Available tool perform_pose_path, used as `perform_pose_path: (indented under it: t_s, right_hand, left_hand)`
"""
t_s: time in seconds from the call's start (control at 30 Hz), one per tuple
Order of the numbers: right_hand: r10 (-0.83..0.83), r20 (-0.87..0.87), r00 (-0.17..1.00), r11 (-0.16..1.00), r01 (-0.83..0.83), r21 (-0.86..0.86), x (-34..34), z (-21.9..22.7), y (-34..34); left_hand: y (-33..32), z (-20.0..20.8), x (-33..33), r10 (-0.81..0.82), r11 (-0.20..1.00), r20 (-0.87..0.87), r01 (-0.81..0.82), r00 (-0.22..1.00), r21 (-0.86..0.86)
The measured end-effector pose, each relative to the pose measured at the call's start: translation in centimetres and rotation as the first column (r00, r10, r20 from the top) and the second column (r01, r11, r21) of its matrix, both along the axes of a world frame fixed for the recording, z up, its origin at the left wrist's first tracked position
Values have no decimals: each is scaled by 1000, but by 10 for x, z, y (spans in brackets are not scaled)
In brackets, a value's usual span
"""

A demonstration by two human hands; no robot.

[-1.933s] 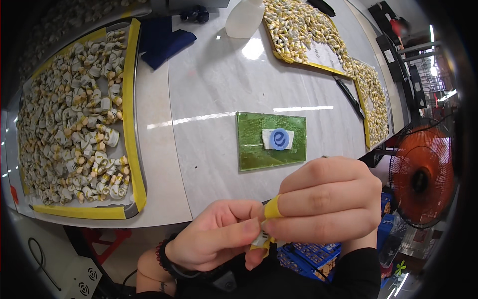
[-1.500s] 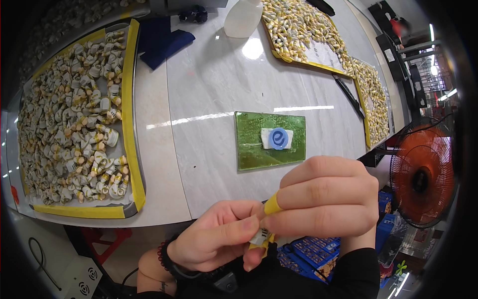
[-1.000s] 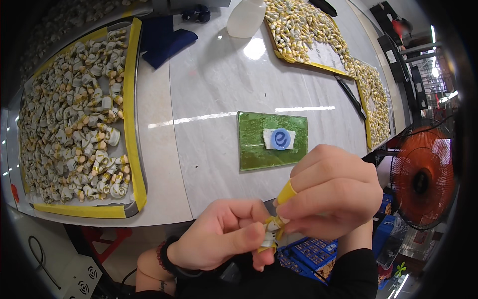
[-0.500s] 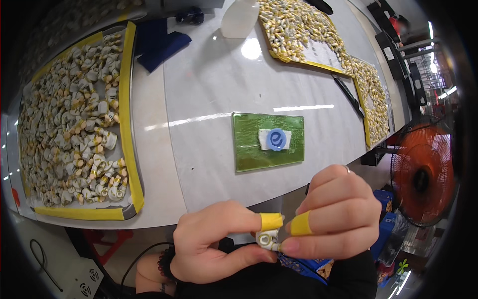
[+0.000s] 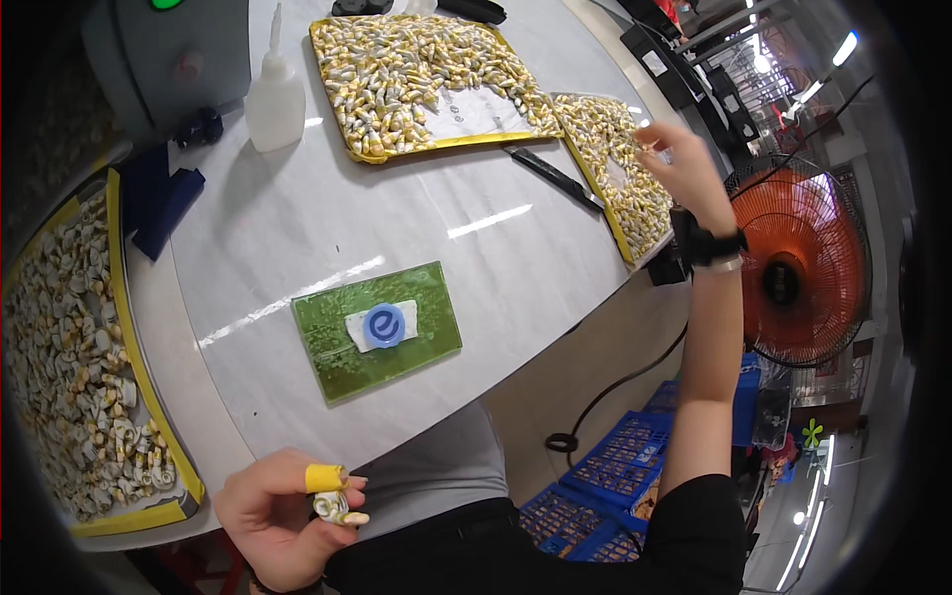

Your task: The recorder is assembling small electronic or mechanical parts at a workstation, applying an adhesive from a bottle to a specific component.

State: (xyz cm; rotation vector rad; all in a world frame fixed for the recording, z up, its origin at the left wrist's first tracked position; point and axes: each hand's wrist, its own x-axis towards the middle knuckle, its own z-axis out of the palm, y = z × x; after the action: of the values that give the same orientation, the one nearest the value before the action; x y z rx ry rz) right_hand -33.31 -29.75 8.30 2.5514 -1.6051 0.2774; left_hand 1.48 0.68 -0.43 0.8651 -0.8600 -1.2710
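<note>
My left hand (image 5: 273, 511), low at the near edge of the table, pinches a small white figure piece (image 5: 330, 509) with yellow trim between thumb and forefinger. A short pale part sticks out from the piece's right side. Yellow tape wraps the forefinger. My right hand (image 5: 686, 171) is stretched far out to the right, with fingers bent and their tips apart, beside or over a yellow-edged tray (image 5: 616, 236) of small white-and-yellow parts. Nothing shows between its fingers. On the table, a green slab (image 5: 327, 369) carries a white pad with a blue round cap (image 5: 384, 325) on it.
Another tray (image 5: 436, 147) of small parts lies at the back, and a tray (image 5: 151, 367) of white figure pieces at left. A black utility knife (image 5: 550, 175), a squeeze bottle (image 5: 276, 109) and navy cloth (image 5: 169, 213) are around. An orange fan (image 5: 783, 322) and blue crates (image 5: 615, 451) stand right.
My right hand has left the piece and swung out to the right-hand tray. My left hand still holds the piece. The view has turned rightward, so the table things appear farther left.
</note>
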Motion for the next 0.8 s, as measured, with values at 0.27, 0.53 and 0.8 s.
perform_pose_path:
  t_s: [0.27, 0.53, 0.8]
  right_hand:
    - [-80, -136, 987, 978, 104, 181, -50, -39, -47]
    - [83, -73, 994, 996, -80, 49, -52, -49, -43]
    - [144, 587, 797, 956, -265, 125, 56, -14, 40]
  left_hand:
    - [1, 2, 1, -18, 1000, -10, 18, 1000, -4]
    - [-2, 3, 3, -50, 998, 37, 51, 998, -30]
    - [-5, -3, 0, 61, 994, -51, -56, 997, 91]
